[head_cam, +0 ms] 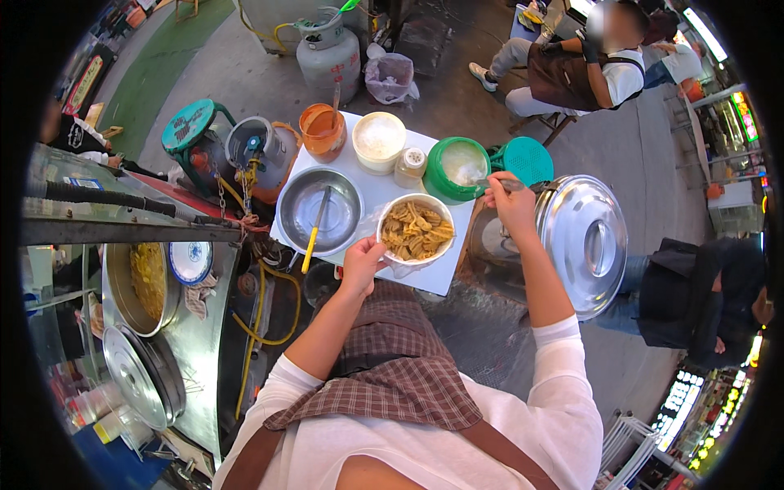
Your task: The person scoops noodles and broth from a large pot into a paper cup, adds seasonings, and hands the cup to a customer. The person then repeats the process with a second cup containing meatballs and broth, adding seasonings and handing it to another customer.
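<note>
My left hand (pixel 360 264) grips the rim of a white bowl (pixel 446 207) with a clear plastic bag around it. Crinkle-cut, brown-yellow food pieces (pixel 415 231) fill the bowl. In my right hand (pixel 512 202) is the handle of a metal spoon (pixel 499 182), its far end inside a green tub (pixel 433 174) of whitish contents. A shaker jar (pixel 410 166), a cream tub (pixel 378 139) of white granules and an orange-red pot (pixel 323 135) with a utensil stand behind the bowl. To the left, a yellow-handled tool (pixel 314 236) leans in a steel basin (pixel 294 211).
Beneath these lies a small white table (pixel 438 283). A large lidded steel pot (pixel 588 245) stands close on the right. Gas cylinders (pixel 329 61) and hoses (pixel 288 334) lie beyond and left. The steel counter (pixel 202 349) holds a food pan (pixel 117 275). A person (pixel 569 67) sits at upper right.
</note>
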Available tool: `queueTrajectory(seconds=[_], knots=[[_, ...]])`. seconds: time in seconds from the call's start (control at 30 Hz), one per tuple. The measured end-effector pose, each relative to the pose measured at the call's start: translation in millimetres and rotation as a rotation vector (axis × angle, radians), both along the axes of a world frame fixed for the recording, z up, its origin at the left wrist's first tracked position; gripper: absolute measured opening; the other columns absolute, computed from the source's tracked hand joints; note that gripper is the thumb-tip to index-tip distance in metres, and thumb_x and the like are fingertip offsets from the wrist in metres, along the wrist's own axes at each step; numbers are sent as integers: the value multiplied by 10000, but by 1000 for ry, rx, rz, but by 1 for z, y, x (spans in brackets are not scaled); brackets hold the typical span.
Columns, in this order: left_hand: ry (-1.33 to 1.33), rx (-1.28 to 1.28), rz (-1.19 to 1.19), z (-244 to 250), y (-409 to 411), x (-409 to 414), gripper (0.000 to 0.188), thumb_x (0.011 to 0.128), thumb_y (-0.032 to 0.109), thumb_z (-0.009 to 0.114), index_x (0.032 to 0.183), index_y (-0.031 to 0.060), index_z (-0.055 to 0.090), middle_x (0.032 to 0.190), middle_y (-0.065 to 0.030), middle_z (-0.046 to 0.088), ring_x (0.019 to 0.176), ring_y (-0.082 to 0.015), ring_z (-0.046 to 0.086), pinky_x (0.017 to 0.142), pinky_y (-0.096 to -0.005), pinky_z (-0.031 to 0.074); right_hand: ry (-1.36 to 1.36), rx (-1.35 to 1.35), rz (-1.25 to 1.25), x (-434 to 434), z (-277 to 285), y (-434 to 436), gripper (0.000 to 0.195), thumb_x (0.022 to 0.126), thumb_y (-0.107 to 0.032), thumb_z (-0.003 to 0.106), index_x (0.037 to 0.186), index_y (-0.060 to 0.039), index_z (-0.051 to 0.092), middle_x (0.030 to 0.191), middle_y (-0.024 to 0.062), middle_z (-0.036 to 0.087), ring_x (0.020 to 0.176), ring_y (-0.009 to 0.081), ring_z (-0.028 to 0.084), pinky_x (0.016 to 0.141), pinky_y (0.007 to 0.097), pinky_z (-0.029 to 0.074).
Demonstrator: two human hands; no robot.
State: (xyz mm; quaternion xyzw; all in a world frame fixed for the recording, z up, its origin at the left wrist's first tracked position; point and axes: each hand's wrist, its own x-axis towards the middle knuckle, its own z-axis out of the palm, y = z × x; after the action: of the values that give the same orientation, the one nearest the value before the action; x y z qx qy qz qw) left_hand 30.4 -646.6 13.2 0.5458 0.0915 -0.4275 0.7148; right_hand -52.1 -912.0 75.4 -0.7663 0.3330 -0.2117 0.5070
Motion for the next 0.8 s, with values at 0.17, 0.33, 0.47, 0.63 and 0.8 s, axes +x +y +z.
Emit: queueTrajectory(seconds=[0.17,0.33,0.47,0.63,0.8], knots=[[-5,3,2,-4,-9,3,49,783,83,545,790,36,535,796,-33,577,703,-111,570,667,-270,498,-88,-80,60,-23,44,13,99,825,-42,564,907,1,598,727,66,602,625,77,568,542,203,451],[-10,-1,-6,-3,-16,7,37,784,82,538,777,49,523,782,-23,569,701,-106,562,677,-283,500,-52,-458,114,-33,70,16,99,818,-24,568,912,-13,597,732,65,576,627,104,557,557,228,443],[-13,4,-17,4,-21,8,32,790,69,515,761,60,503,778,-19,563,706,-108,558,696,-303,507,-77,-211,-10,-25,69,24,80,807,-33,583,885,-18,590,721,93,592,578,125,559,536,250,444],[-22,4,-23,-4,-22,10,23,788,71,522,776,56,508,781,-21,565,708,-111,559,693,-308,506,-73,-250,-52,-15,33,20,86,815,-68,590,874,-5,581,692,67,621,574,91,579,527,225,459],[-17,2,-41,-13,-24,12,26,792,74,520,774,63,504,790,-21,566,719,-115,561,702,-322,506,-241,64,-232,-22,28,17,128,836,-75,563,894,40,565,726,127,624,603,139,617,546,228,502]])
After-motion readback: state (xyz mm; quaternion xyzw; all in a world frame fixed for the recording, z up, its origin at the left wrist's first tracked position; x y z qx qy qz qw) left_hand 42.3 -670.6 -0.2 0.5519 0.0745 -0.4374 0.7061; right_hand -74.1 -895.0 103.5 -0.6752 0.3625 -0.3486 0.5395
